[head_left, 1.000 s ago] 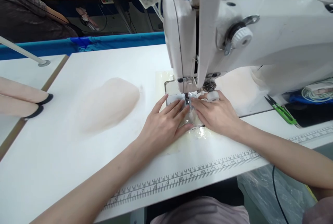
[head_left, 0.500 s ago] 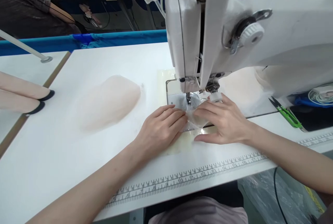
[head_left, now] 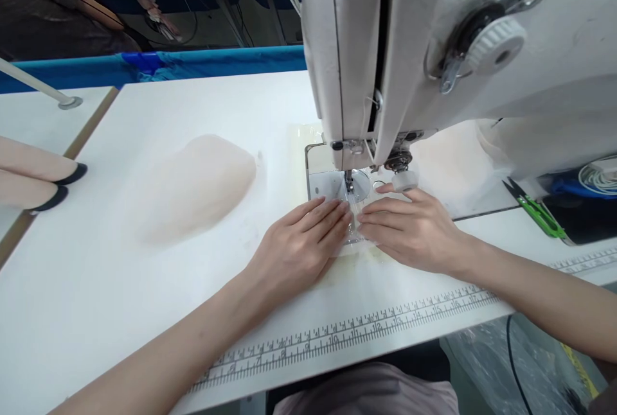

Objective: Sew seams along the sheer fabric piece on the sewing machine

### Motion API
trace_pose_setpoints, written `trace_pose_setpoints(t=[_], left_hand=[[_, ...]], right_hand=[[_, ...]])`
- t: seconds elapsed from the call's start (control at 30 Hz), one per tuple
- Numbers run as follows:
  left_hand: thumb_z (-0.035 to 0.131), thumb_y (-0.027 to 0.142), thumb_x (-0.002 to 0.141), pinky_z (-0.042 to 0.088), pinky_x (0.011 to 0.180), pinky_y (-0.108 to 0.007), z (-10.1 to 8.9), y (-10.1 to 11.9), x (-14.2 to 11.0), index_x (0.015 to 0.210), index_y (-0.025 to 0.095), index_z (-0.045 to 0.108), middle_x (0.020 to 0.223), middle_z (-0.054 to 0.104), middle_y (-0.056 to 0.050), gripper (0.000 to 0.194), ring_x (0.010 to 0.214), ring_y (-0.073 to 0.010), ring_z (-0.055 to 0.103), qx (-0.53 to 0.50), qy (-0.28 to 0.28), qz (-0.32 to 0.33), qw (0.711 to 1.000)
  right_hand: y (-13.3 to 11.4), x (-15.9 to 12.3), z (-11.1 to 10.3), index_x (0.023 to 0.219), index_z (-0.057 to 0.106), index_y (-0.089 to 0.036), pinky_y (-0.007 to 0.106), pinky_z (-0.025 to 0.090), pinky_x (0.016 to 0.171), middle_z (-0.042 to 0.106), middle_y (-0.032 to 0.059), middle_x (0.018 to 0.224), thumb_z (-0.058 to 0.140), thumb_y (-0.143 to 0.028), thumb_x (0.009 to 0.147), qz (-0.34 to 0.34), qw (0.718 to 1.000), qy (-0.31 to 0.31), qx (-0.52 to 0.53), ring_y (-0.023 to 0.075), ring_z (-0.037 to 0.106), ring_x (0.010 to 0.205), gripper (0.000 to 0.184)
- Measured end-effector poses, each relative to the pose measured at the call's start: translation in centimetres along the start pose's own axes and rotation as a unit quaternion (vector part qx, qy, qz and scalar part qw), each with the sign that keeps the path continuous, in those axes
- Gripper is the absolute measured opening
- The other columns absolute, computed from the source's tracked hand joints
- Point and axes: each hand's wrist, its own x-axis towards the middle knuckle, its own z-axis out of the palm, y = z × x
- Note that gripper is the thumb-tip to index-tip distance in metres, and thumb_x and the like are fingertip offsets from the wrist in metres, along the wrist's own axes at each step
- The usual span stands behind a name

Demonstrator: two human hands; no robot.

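- White table stands beneath a sewing machine (printed ruler along its edge)
- Left hand lies flat on see-through material
- Right hand sits alongside; cannot tell whether it grips

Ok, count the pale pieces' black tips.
2, at left: the farther tip and the nearer tip, by the brown strip. Their pale pieces leave the frame, perhaps hiding more.

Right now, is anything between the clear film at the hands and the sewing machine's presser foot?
Nothing visible stands between the clear film and the presser foot; the left hand and right hand flank the path.
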Motion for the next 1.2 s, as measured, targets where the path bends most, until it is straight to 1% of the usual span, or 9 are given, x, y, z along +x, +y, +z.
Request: trace_pose_setpoints(t=[0.13, 0.47, 0.67, 0.87, 0.97, 1.07, 1.2], left_hand=[[0.048, 0.022, 0.095, 0.055, 0.098, -0.042, 0.07, 0.01, -0.04, 0.119, 0.006, 0.062, 0.121, 0.067, -0.014, 0.032, 0.112, -0.024, 0.065, -0.005, 0.002, 0.001, 1.0], [0.053, 0.02, 0.092, 0.054, 0.099, -0.043, 0.2, 0.0, 0.02, 0.121, 0.006, 0.061, 0.122, 0.066, -0.014, 0.033, 0.113, -0.025, 0.064, -0.026, 0.001, -0.018, 1.0], [0.051, 0.019, 0.093, 0.053, 0.1, -0.043, 0.51, -0.31, 0.21, 0.122, 0.007, 0.061, 0.122, 0.066, -0.014, 0.033, 0.114, -0.025, 0.064, -0.029, 0.001, -0.024, 0.999], [0.049, 0.018, 0.093, 0.053, 0.099, -0.045, 0.58, -0.53, 0.63, 0.121, 0.007, 0.062, 0.121, 0.067, -0.013, 0.032, 0.113, -0.0261, 0.064, -0.012, 0.006, -0.03, 0.999], [0.052, 0.017, 0.092, 0.053, 0.099, -0.043, 0.43, -0.25, 0.52, 0.118, 0.008, 0.064, 0.118, 0.069, -0.012, 0.029, 0.11, -0.0242, 0.066, -0.001, 0.013, -0.024, 1.0], [0.054, 0.016, 0.091, 0.053, 0.1, -0.041, 0.19, 0.1, 0.3, 0.115, 0.01, 0.066, 0.116, 0.07, -0.01, 0.027, 0.108, -0.0217, 0.067, 0.004, 0.009, -0.024, 1.0], [0.053, 0.015, 0.092, 0.051, 0.102, -0.042, 0.06, 0.07, 0.28, 0.113, 0.011, 0.066, 0.115, 0.071, -0.01, 0.026, 0.107, -0.0212, 0.068, 0.002, 0.01, -0.026, 1.0]], right_hand=[[0.0, 0.06, 0.12, 0.08, 0.069, -0.02, 0.031, 0.044, 0.091, 0.077, -0.0056, 0.09, 0.053, -0.009, 0.09, 0.002, 1.0, -0.001, 0.0, 0.0101, 0.069, 0.088, 0.022], [0.04, -0.05, 0.42, 0.079, 0.069, -0.02, 0.032, 0.045, 0.091, 0.077, -0.0044, 0.09, 0.053, -0.007, 0.09, 0.002, 1.0, 0.011, 0.0, 0.0111, 0.069, 0.088, 0.024], [0.3, -0.08, 0.47, 0.078, 0.07, -0.021, 0.032, 0.045, 0.09, 0.077, -0.0042, 0.092, 0.052, -0.005, 0.09, 0.004, 1.0, 0.012, -0.007, 0.0115, 0.069, 0.089, 0.026], [0.72, 0.16, 0.62, 0.082, 0.071, -0.02, 0.032, 0.044, 0.091, 0.077, -0.0034, 0.093, 0.047, -0.004, 0.091, 0.008, 1.0, 0.009, -0.022, 0.0115, 0.069, 0.089, 0.031], [0.78, 0.09, 0.86, 0.084, 0.072, -0.02, 0.032, 0.043, 0.091, 0.077, -0.0019, 0.094, 0.047, -0.006, 0.092, 0.008, 0.999, 0.016, -0.029, 0.012, 0.068, 0.091, 0.029], [0.69, -0.1, 0.99, 0.086, 0.072, -0.019, 0.032, 0.043, 0.091, 0.076, -0.001, 0.095, 0.049, -0.008, 0.093, 0.002, 0.999, 0.015, -0.032, 0.0125, 0.068, 0.093, 0.027], [0.58, -0.33, 1.02, 0.088, 0.072, -0.02, 0.033, 0.043, 0.092, 0.076, -0.0008, 0.097, 0.05, -0.008, 0.093, -0.002, 0.999, 0.013, -0.034, 0.0129, 0.068, 0.093, 0.025]])
